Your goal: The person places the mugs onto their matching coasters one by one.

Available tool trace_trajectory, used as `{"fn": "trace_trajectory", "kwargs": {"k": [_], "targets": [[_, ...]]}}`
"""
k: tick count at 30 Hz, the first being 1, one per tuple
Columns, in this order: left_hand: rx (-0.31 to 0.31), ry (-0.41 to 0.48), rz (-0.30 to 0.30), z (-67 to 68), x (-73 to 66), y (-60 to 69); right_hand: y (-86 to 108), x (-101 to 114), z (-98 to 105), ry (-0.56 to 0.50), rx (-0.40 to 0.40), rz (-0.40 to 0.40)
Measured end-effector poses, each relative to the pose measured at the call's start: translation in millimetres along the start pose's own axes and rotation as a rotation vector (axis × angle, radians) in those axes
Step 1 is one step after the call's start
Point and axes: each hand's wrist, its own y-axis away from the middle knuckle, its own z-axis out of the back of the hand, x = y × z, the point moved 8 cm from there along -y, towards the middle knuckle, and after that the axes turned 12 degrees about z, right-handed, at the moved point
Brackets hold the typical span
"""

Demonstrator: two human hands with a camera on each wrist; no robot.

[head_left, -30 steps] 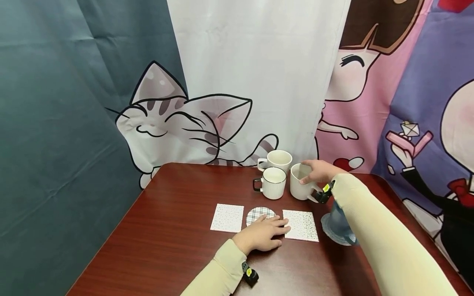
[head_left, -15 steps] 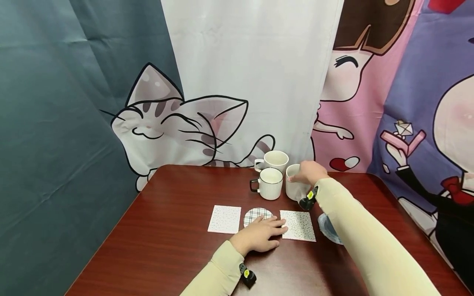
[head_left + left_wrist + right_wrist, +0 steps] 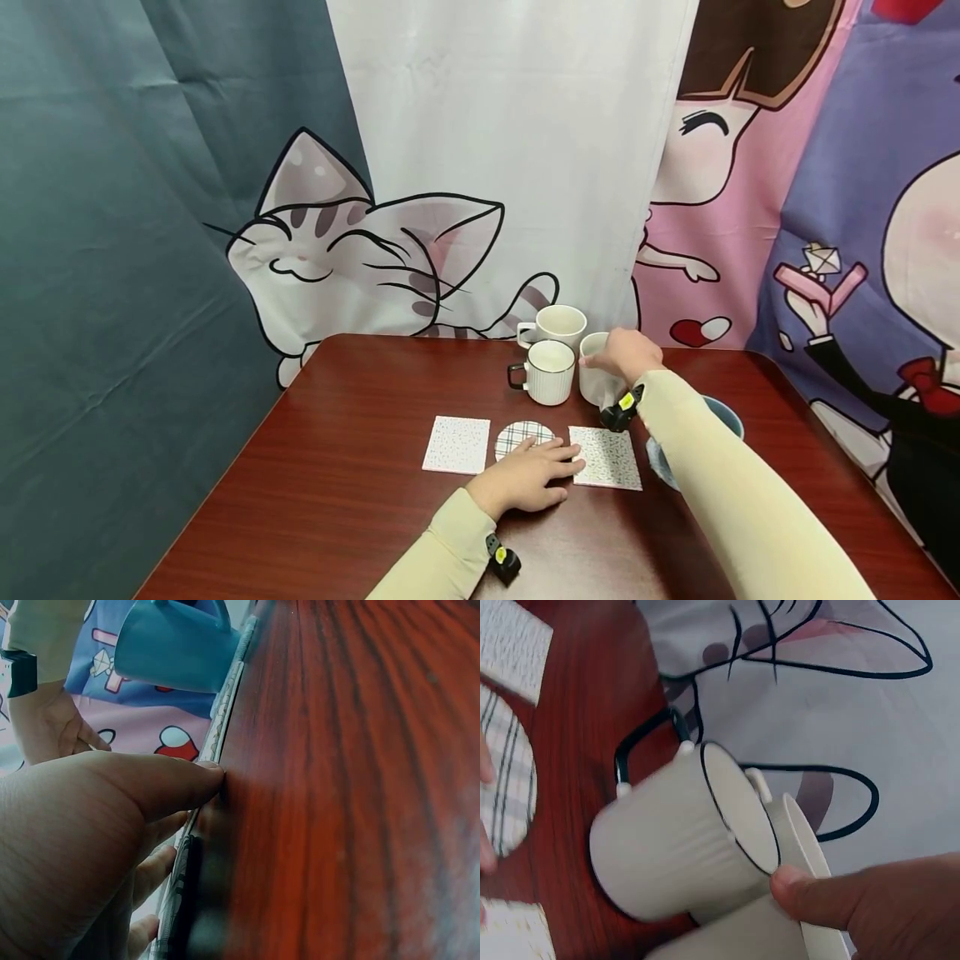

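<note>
My left hand point(image 3: 525, 477) point(image 3: 82, 832) lies palm down with spread fingers, over the front of the round plaid coaster point(image 3: 517, 432) point(image 3: 514, 765); its fingertips reach the edge of the speckled square coaster point(image 3: 609, 463). At the back, my right hand point(image 3: 628, 354) point(image 3: 885, 900) grips the rim of a plain white mug point(image 3: 595, 382) point(image 3: 742, 934) from above. Its thumb shows at the rim in the right wrist view; the other fingers are hidden. Just left of that mug stands a ribbed white mug point(image 3: 551, 381) point(image 3: 667, 840) with black rim and handle.
Another white mug point(image 3: 561, 323) stands behind the ribbed one. A blue mug point(image 3: 726, 414) point(image 3: 176, 649) sits on a blue coaster point(image 3: 660, 467), partly behind my right sleeve. Left of the plaid coaster lies another square coaster point(image 3: 456, 445). A printed curtain point(image 3: 510, 125) hangs behind the table.
My right hand has shifted left and closed over the mug's rim. The mug's handle, earlier pointing right, now points more toward the front. My left hand has stayed in place.
</note>
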Motion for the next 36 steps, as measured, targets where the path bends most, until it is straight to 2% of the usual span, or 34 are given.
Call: {"fn": "trace_trajectory", "kwargs": {"k": [4,9,14,17,22,25,29,31,34,36], "targets": [[-0.002,0.003,-0.003,1.6,-0.8,0.2,5.8,-0.7,-0.6,-0.077,-0.058,0.037],[-0.004,0.001,-0.006,2.5,-2.6,0.7,18.4,-4.7,-4.7,-0.269,-0.217,0.073],[-0.005,-0.006,-0.004,2.3,-3.6,2.2,32.9,-11.2,-17.0,-0.463,-0.374,-0.026],[-0.011,-0.006,-0.01,2.6,-4.2,1.3,41.0,-16.5,-25.0,-0.536,-0.443,-0.095],[-0.011,-0.001,-0.01,1.8,-3.5,-0.1,52.2,-21.8,-34.5,-0.549,-0.513,-0.141],[-0.013,0.0,-0.011,1.8,-2.6,-0.3,57.5,-24.5,-40.3,-0.5,-0.503,-0.172],[-0.024,-0.008,-0.018,2.8,-1.8,0.6,62.7,-25.1,-50.2,-0.446,-0.396,-0.196],[-0.031,-0.02,-0.022,3.0,-1.8,1.0,63.7,-23.4,-55.3,-0.453,-0.34,-0.182],[-0.028,-0.023,-0.022,3.3,-1.8,1.8,62.3,-21.8,-62.3,-0.536,-0.3,-0.161],[-0.03,-0.028,-0.024,3.7,-2.9,1.6,59.6,-20.7,-69.0,-0.676,-0.276,-0.15]]}}
